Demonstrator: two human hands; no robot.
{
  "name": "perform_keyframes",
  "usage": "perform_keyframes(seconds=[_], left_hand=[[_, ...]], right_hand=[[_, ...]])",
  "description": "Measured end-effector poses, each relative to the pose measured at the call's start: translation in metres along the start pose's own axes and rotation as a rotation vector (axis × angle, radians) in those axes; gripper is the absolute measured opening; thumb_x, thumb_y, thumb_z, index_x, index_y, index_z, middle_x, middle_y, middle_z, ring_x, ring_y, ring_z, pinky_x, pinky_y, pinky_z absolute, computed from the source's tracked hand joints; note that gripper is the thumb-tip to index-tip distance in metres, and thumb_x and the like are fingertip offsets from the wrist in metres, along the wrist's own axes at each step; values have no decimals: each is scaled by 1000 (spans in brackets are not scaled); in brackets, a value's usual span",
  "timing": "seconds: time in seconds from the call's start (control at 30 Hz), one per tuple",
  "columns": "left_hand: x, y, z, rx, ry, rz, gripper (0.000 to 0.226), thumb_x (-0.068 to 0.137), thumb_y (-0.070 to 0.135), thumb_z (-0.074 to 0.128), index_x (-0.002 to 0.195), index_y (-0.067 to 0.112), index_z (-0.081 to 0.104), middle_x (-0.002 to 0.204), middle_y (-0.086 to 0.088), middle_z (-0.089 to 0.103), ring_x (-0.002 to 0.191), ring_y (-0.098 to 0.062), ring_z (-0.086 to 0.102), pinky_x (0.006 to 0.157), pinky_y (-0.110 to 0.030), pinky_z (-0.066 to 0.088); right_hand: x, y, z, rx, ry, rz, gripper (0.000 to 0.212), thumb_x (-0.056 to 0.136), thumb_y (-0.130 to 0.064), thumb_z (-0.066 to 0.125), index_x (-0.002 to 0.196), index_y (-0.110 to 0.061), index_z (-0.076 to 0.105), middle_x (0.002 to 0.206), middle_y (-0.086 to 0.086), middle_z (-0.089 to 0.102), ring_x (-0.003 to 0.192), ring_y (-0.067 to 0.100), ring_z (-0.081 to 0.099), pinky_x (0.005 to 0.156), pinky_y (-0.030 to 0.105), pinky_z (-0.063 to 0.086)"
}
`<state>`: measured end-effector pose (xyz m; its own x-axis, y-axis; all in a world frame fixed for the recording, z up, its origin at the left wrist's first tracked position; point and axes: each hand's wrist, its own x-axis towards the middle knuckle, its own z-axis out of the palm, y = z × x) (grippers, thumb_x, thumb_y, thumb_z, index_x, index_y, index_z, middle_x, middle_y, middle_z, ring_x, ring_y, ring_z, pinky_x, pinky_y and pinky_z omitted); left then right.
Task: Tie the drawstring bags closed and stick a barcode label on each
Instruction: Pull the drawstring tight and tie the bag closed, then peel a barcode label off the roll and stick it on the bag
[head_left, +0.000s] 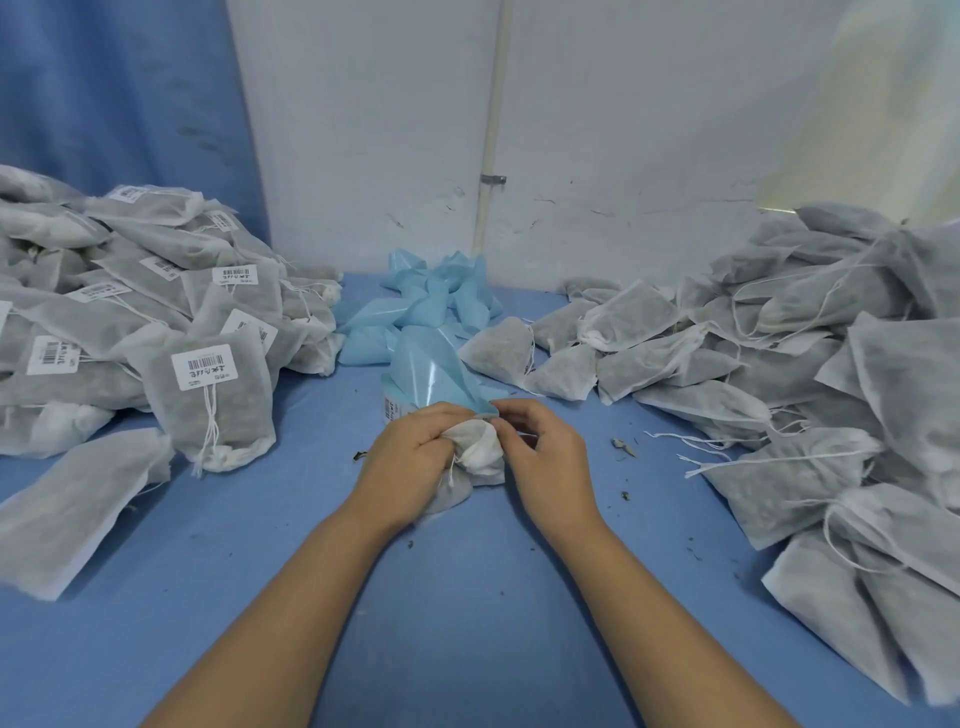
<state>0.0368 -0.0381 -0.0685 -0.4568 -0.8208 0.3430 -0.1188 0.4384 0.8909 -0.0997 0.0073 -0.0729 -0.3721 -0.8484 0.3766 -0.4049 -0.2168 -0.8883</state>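
Observation:
A small white drawstring bag filled with dark material lies at the middle of the blue table. My left hand grips its gathered white neck from the left. My right hand pinches at the neck from the right, fingers curled; its cord there is hidden, while a short knotted string end hangs beside my left hand. Just behind my hands stands the barcode label roll, with its blue backing strip trailing back.
A heap of labelled bags fills the left side. A heap of unlabelled bags with loose cords fills the right. Crumpled blue backing paper is piled by the wall. Small dark crumbs dot the table.

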Motion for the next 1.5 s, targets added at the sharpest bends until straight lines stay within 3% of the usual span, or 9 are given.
perform_keyframes(seconds=[0.13, 0.4, 0.5, 0.6, 0.8, 1.0, 1.1, 1.3, 1.5], left_hand=[[0, -1, 0, 15, 0, 3, 38, 64, 12, 42, 81, 33, 68, 93, 13, 69, 92, -8, 61, 86, -32, 48], [-1, -1, 1, 16, 28, -3, 41, 66, 11, 40, 82, 40, 64, 94, 24, 66, 95, -2, 60, 87, -21, 45], [0, -2, 0, 6, 43, -10, 49, 75, 1, 42, 91, 43, 63, 107, 26, 64, 106, -1, 58, 93, -20, 42], [1, -2, 0, -22, 69, -48, 53, 78, -5, 44, 97, 41, 62, 109, 26, 61, 109, -1, 55, 95, -18, 40], [3, -2, -4, -133, 150, -42, 61, 84, -11, 47, 136, 22, 50, 135, 15, 51, 125, 3, 45, 103, -12, 34], [4, 7, 4, -419, 365, -61, 39, 85, -8, 57, 102, 27, 63, 86, 17, 71, 79, 7, 65, 65, -7, 47], [6, 10, 8, -447, 424, -79, 34, 86, -3, 60, 100, 28, 62, 94, 8, 69, 80, 2, 65, 65, -9, 48], [9, 15, 11, -533, 542, -156, 23, 85, 5, 66, 95, 26, 64, 89, 5, 70, 76, -4, 67, 62, -13, 50], [11, 17, 11, -585, 617, -137, 20, 84, 3, 66, 93, 21, 64, 85, 4, 69, 71, -3, 65, 62, -14, 50]], right_hand=[[0, -1, 0, 37, -7, 3, 15, 92, -10, 60, 94, -22, 67, 89, -14, 71, 88, 2, 66, 81, 17, 51], [3, -1, -5, 170, 90, 92, 24, 93, -12, 59, 83, -32, 68, 77, -20, 70, 74, -7, 63, 70, 9, 47], [5, 3, -9, 157, 286, 128, 18, 92, -19, 62, 85, -35, 68, 88, -11, 70, 81, -1, 62, 74, 12, 46], [7, 3, -14, 316, 431, 218, 13, 93, -15, 61, 93, -22, 71, 83, -2, 69, 79, 9, 63, 76, 19, 49], [4, -3, -12, 378, 332, 226, 19, 89, -9, 64, 94, -26, 72, 94, -9, 73, 84, -6, 64, 72, 7, 47], [2, -10, -9, 558, 351, 335, 19, 87, -3, 65, 98, -18, 68, 74, -3, 72, 74, 7, 66, 76, 16, 53], [3, -13, -10, 628, 314, 435, 22, 88, -3, 65, 105, -16, 67, 76, -5, 73, 73, 6, 66, 73, 15, 54], [2, -29, -9, 730, 259, 604, 8, 87, -5, 66, 88, -13, 69, 75, -1, 74, 66, 5, 67, 57, 12, 52], [-5, -43, 3, 765, 95, 658, 7, 85, -12, 70, 89, -14, 65, 70, -4, 73, 63, 5, 69, 57, 13, 53]])
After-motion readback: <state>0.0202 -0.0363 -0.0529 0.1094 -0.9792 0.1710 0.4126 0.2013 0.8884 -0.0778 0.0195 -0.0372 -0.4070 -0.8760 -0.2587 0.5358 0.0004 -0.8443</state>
